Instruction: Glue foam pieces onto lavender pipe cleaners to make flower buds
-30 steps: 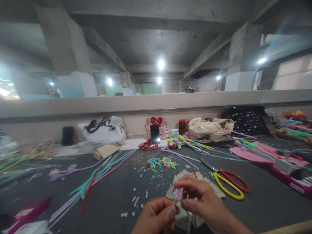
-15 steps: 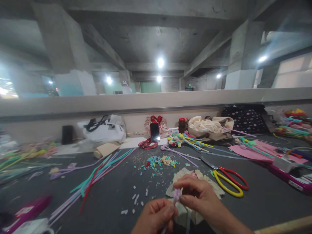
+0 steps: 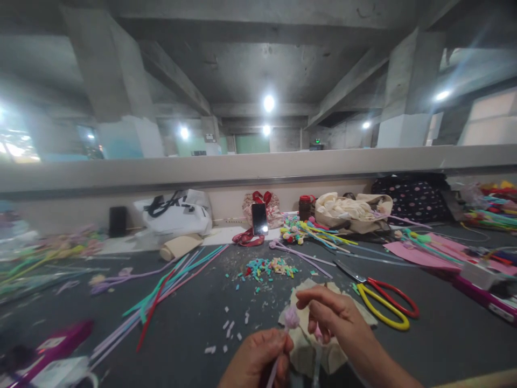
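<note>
A small lilac flower-like piece (image 3: 291,317) on a lilac stem stands up from my left hand (image 3: 263,353), whose thumb and fingers pinch the stem just below it. My right hand (image 3: 333,318) is beside it on the right, its fingers apart and off the flower piece. Under my right hand lies a crumpled cream cloth or paper (image 3: 302,353), with a pink bit (image 3: 319,333) partly showing between the fingers. A pale strip runs down over the cream sheet.
Scissors (image 3: 377,293) with red and yellow handles lie right of my hands. Beyond are cut foam-like bits (image 3: 269,268), a phone (image 3: 259,219) and bundled stems (image 3: 319,233). Long coloured strips (image 3: 161,293) lie to the left, a magenta tool (image 3: 60,345) at the lower left.
My right hand has let go of the lilac flower piece and its fingers have spread. More of the piece shows above my left hand. The view has shifted slightly.
</note>
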The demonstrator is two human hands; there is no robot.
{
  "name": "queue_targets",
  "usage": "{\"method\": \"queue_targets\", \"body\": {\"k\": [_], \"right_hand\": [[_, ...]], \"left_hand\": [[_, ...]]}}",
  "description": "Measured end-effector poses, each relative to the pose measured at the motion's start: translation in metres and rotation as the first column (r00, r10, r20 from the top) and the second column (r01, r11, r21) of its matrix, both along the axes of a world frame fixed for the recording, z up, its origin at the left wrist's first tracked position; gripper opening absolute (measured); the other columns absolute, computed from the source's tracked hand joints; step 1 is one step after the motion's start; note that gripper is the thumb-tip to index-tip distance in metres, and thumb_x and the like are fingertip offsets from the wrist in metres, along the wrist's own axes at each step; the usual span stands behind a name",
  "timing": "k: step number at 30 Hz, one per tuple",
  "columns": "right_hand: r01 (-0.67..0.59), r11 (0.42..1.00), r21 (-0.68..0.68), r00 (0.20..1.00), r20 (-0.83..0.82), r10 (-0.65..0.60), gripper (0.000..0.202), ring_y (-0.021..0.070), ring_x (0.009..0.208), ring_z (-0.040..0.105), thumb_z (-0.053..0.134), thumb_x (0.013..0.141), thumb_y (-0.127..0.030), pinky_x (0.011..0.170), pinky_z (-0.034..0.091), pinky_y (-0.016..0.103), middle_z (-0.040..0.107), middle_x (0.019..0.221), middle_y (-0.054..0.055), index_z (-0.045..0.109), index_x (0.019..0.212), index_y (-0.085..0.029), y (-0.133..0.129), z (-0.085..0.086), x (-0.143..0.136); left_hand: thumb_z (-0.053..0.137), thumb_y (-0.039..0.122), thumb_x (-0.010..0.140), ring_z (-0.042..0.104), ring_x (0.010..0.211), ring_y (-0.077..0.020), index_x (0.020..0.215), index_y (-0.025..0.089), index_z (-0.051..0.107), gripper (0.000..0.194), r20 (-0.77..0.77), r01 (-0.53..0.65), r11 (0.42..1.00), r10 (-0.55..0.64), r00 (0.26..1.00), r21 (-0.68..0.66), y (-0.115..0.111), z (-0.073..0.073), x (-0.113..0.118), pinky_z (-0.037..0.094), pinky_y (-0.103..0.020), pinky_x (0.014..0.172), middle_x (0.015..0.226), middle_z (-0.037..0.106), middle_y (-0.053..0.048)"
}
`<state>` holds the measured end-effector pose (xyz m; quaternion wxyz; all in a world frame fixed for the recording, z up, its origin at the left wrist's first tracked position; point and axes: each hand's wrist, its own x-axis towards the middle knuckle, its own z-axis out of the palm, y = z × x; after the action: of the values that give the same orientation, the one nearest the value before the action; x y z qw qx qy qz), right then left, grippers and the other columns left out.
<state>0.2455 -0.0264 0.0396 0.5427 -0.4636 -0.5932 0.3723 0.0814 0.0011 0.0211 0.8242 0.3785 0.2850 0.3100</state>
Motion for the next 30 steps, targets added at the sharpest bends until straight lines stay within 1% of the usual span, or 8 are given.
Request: {"method": "queue_targets", "body": {"k": [3, 6, 9, 13, 16, 19, 23, 30], "right_hand": [[0.006, 0.983, 0.184, 0.975, 0.218, -0.046, 0.021, 0.0141, 0.072, 0.056, 0.045, 0.082, -0.028, 0.059, 0.044, 0.024, 0.057, 0.092, 0.003, 0.061, 0.095, -0.025, -0.003, -0.001, 0.000], [-0.076, 0.939, 0.334, 0.909, 0.410, -0.072, 0.025, 0.0167, 0.091, 0.052, 0.044, 0.083, -0.020, 0.079, 0.040, 0.029, 0.055, 0.097, 0.003, 0.057, 0.103, -0.027, -0.007, -0.001, -0.001], [-0.123, 0.917, 0.379, 0.870, 0.485, -0.084, 0.029, 0.0163, 0.092, 0.051, 0.043, 0.083, -0.017, 0.079, 0.040, 0.028, 0.051, 0.100, 0.004, 0.051, 0.109, -0.027, -0.008, -0.002, -0.001], [-0.113, 0.913, 0.391, 0.834, 0.536, -0.127, 0.030, 0.0164, 0.087, 0.052, 0.043, 0.082, -0.017, 0.073, 0.042, 0.028, 0.049, 0.101, 0.005, 0.050, 0.110, -0.027, -0.007, -0.004, -0.001], [-0.087, 0.891, 0.446, 0.799, 0.566, -0.205, 0.033, 0.0176, 0.085, 0.052, 0.046, 0.080, -0.019, 0.073, 0.043, 0.030, 0.048, 0.105, 0.006, 0.048, 0.111, -0.027, -0.007, -0.006, 0.000], [-0.082, 0.852, 0.516, 0.732, 0.612, -0.300, 0.038, 0.0203, 0.090, 0.051, 0.050, 0.077, -0.021, 0.074, 0.044, 0.033, 0.044, 0.115, 0.008, 0.047, 0.114, -0.027, -0.008, -0.008, 0.001], [-0.138, 0.847, 0.513, 0.646, 0.695, -0.316, 0.036, 0.0231, 0.099, 0.047, 0.050, 0.077, -0.024, 0.075, 0.044, 0.034, 0.044, 0.118, 0.009, 0.049, 0.113, -0.027, -0.007, -0.008, 0.002], [-0.136, 0.863, 0.486, 0.639, 0.709, -0.299, 0.031, 0.0233, 0.103, 0.045, 0.049, 0.079, -0.022, 0.078, 0.043, 0.036, 0.045, 0.116, 0.011, 0.051, 0.109, -0.024, -0.008, -0.008, 0.001]], "left_hand": [[0.066, 0.040, 0.057, 0.031, 0.035, -0.0032, 0.056, 0.012, 0.058, 0.029, 0.001, 0.027, 0.999, -0.027, 1.000, 0.031, 0.004, -0.005, 0.000, 0.023, -0.016, 0.039, 0.038, 0.043, 0.004], [0.069, 0.044, 0.051, 0.031, 0.033, -0.0044, 0.055, 0.014, 0.059, 0.032, -0.007, 0.052, 0.998, -0.052, 0.999, 0.025, 0.009, -0.008, 0.000, 0.025, -0.019, 0.039, 0.036, 0.043, 0.004], [0.070, 0.044, 0.049, 0.032, 0.033, -0.0050, 0.055, 0.014, 0.059, 0.032, -0.015, 0.061, 0.998, -0.061, 0.998, 0.012, 0.013, -0.011, 0.000, 0.026, -0.020, 0.039, 0.036, 0.044, 0.003], [0.071, 0.042, 0.049, 0.034, 0.033, -0.0052, 0.053, 0.015, 0.059, 0.031, -0.009, 0.045, 0.999, -0.045, 0.999, 0.008, 0.015, -0.012, 0.001, 0.027, -0.020, 0.040, 0.037, 0.044, 0.003], [0.071, 0.041, 0.049, 0.034, 0.034, -0.0049, 0.053, 0.014, 0.058, 0.030, -0.013, 0.032, 0.999, -0.032, 0.999, 0.007, 0.014, -0.012, 0.002, 0.027, -0.020, 0.040, 0.038, 0.044, 0.002], [0.069, 0.040, 0.053, 0.033, 0.033, -0.0042, 0.054, 0.013, 0.058, 0.029, -0.023, 0.014, 1.000, -0.013, 1.000, 0.013, 0.009, -0.010, 0.002, 0.025, -0.019, 0.039, 0.038, 0.045, 0.003], [0.064, 0.037, 0.061, 0.030, 0.035, -0.0030, 0.051, 0.013, 0.054, 0.028, -0.047, -0.008, 0.996, 0.012, 0.999, 0.086, 0.002, -0.007, 0.001, 0.021, -0.017, 0.040, 0.039, 0.045, 0.003], [0.061, 0.037, 0.064, 0.029, 0.034, -0.0029, 0.046, 0.013, 0.049, 0.032, -0.047, -0.007, 0.988, 0.015, 0.999, 0.157, 0.001, -0.010, 0.001, 0.015, -0.018, 0.040, 0.038, 0.043, 0.004]]}}
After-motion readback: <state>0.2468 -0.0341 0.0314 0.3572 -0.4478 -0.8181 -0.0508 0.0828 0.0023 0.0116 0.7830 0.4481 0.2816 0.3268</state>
